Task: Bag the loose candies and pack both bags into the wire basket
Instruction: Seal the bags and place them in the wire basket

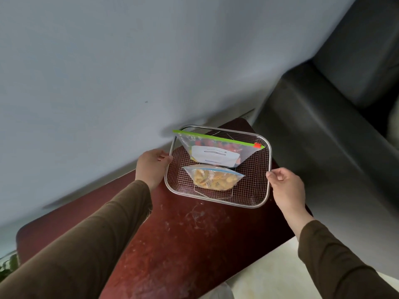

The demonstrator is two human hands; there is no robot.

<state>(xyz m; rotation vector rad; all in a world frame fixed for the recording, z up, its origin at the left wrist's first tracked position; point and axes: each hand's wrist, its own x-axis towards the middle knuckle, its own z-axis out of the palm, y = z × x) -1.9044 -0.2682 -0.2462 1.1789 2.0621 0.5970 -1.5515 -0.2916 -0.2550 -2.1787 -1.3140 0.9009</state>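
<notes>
A rectangular wire basket (254,192) rests on the far end of a dark red table (183,238). Two clear bags stand inside it. The far bag (216,155) has a green zip strip with an orange slider and a white label, with coloured candies inside. The near bag (213,178) has a blue zip and holds yellow candies. My left hand (152,167) grips the basket's left rim. My right hand (286,187) holds the right rim with its fingers curled on the wire.
A grey wall (108,72) runs close behind the table and basket. A dark sofa (336,108) stands to the right. Pale floor (269,272) shows below the table's right edge, and a green plant (8,266) sits at the lower left.
</notes>
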